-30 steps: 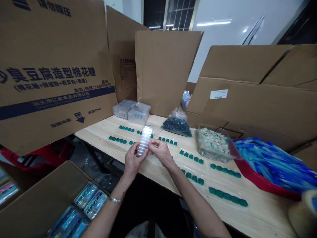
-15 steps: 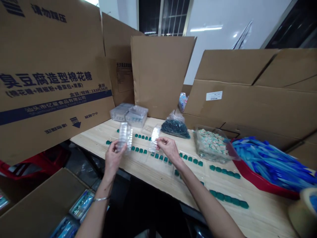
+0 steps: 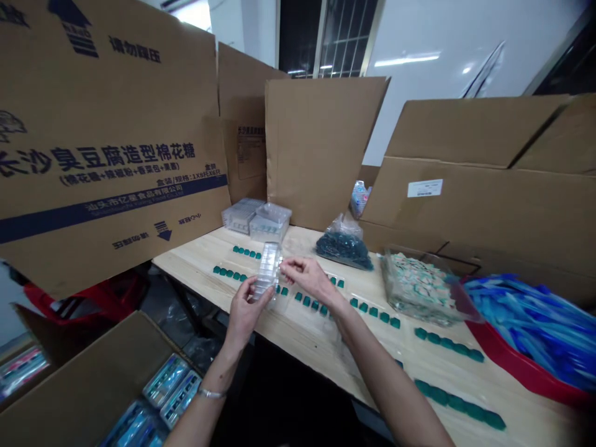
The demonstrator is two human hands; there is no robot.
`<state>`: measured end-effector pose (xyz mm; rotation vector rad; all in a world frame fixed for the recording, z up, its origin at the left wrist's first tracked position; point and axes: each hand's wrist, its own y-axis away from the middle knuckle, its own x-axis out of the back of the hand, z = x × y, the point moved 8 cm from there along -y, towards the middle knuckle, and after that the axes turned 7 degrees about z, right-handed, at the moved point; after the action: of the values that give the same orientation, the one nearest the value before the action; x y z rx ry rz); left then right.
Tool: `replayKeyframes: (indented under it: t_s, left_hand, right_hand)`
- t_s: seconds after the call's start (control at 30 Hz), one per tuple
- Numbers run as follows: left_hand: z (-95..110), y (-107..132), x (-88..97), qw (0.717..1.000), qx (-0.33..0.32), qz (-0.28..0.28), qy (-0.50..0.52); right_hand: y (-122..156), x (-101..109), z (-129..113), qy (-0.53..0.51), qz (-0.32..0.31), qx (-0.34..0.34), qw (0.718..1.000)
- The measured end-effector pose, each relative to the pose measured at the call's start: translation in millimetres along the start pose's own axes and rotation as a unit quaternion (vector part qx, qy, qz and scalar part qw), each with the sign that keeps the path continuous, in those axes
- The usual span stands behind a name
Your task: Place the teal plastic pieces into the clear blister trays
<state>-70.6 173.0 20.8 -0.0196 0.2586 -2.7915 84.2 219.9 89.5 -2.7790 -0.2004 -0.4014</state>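
My left hand grips the lower end of a stack of clear plastic blister trays, held upright over the wooden table. My right hand pinches the stack's right edge near the top, fingers closed on it. Under both hands lie clear trays holding rows of small green pieces.
Stacks of clear trays stand at the table's back. A bag of dark green pieces, a bag of pale pieces and a red bin of blue packets lie to the right. An open carton with blue packs is lower left. Cardboard boxes surround the table.
Half a second ago my hands were apart, the left with the stack, the right with a single tray. Now both hands are together on the stack again.
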Motion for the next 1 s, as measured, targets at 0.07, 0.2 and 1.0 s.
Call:
replayKeyframes:
  t_s: [0.07,0.2,1.0]
  left_hand:
    - [2.5,1.7,-4.6,0.999,-0.017,-0.002,-0.029]
    - [7.3,8.1,-15.3,0.998,-0.027,-0.017,-0.052]
    - [-6.0,-16.5,19.5,0.995,-0.005,0.069,0.066]
  right_hand:
    - [23.6,-14.6,1.1,-0.085,-0.016,-0.038,0.996]
    - [42.2,-14.8,8.5,-0.155,0.034,-0.061,0.985]
    - [43.8,30.4,38.3,-0.091,0.127,-0.093,0.983]
